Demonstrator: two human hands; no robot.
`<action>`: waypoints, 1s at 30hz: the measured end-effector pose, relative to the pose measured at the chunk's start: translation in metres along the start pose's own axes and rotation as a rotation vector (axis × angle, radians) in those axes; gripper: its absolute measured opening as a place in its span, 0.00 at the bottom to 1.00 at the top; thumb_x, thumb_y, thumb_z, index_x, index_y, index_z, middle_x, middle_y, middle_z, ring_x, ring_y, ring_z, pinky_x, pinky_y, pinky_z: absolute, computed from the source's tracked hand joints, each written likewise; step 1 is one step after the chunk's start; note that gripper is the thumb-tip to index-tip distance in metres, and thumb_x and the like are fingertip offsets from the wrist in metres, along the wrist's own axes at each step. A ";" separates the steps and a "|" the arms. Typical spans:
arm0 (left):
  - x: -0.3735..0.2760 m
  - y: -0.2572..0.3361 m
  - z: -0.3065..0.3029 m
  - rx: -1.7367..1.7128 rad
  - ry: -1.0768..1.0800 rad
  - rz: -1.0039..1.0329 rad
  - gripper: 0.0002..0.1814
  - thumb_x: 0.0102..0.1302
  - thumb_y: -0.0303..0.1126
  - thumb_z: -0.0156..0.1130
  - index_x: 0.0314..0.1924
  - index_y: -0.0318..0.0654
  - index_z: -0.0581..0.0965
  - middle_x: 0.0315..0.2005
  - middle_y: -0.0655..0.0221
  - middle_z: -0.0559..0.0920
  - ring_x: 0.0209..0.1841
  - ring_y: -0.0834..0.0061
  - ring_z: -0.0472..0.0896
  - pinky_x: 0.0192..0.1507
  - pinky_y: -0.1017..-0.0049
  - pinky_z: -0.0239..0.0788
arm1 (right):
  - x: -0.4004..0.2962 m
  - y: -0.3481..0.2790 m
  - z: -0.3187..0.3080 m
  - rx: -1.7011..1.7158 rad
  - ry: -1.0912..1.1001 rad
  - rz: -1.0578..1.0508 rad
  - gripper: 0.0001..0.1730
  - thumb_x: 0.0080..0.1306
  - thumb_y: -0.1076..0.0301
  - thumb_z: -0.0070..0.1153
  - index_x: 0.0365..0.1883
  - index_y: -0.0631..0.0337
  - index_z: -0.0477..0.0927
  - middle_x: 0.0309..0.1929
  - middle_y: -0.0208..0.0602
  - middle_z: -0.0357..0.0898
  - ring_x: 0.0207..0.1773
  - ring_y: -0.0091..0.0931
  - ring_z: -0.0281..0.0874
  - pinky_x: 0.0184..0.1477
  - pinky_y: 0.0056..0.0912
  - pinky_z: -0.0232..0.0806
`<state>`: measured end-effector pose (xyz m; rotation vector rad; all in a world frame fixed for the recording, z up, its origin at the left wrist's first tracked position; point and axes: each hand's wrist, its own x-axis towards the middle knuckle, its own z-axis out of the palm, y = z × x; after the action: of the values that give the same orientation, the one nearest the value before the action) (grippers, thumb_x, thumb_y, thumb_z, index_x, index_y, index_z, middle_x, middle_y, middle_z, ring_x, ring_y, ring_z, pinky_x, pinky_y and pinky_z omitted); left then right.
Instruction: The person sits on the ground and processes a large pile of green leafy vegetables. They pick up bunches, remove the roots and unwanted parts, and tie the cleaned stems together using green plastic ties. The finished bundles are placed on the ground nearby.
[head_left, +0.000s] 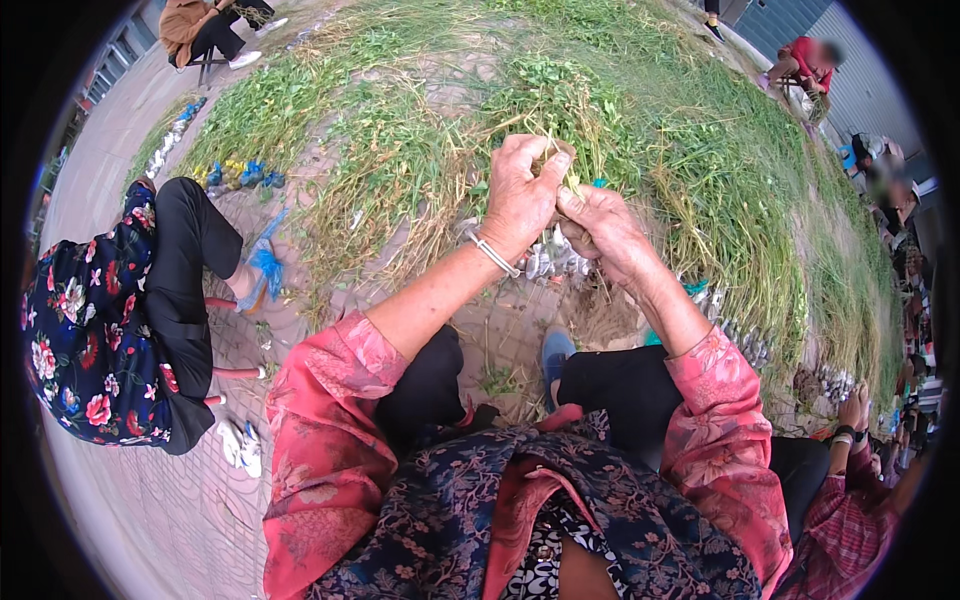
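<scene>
My left hand (523, 187) and my right hand (604, 225) meet in front of me, above the ground. The fingers of both are closed around thin pale plant stems (573, 181), with part of the stems hidden by the fingers. A bracelet circles my left wrist. Below and behind my hands, a row of small whitish plastic-wrapped bundles (555, 259) lies at the near edge of the cut green and straw-coloured plants (390, 150). A mound of loose soil (607, 319) sits just nearer to me.
At the left a person in a flowered top (97, 345) sits close by, white shoes (240, 448) near the stool. Blue and yellow wrapped bundles (244, 176) lie beyond. More wrapped bundles (750, 345) line the right, where another person's hands (853, 412) show. Others sit farther off.
</scene>
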<state>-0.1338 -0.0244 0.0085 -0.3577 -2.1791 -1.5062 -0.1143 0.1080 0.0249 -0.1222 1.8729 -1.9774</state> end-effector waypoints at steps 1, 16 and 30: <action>0.001 -0.001 -0.006 -0.105 0.003 -0.058 0.10 0.60 0.29 0.53 0.40 0.34 0.75 0.33 0.70 0.74 0.36 0.78 0.71 0.40 0.78 0.63 | -0.001 -0.002 -0.004 0.004 -0.023 -0.022 0.17 0.64 0.54 0.46 0.25 0.59 0.72 0.12 0.17 0.57 0.12 0.12 0.45 0.13 0.17 0.37; 0.017 -0.005 -0.040 -1.334 -0.425 -0.783 0.10 0.61 0.36 0.54 0.32 0.35 0.72 0.26 0.63 0.77 0.33 0.65 0.76 0.41 0.64 0.68 | -0.060 -0.008 0.001 -0.280 -0.252 -0.031 0.15 0.64 0.58 0.48 0.35 0.60 0.79 0.22 0.22 0.70 0.27 0.13 0.63 0.29 0.19 0.59; 0.154 -0.029 -0.136 -1.142 0.085 -0.575 0.11 0.68 0.37 0.41 0.31 0.38 0.65 0.16 0.73 0.62 0.16 0.78 0.57 0.23 0.73 0.54 | -0.168 0.025 -0.143 -0.401 0.065 0.099 0.17 0.59 0.56 0.53 0.19 0.59 0.73 0.12 0.20 0.63 0.15 0.14 0.57 0.17 0.18 0.48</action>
<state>-0.2484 -0.1685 0.1032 0.0206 -1.1597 -2.9174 -0.0042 0.3001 0.0237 -0.0777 2.2508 -1.5373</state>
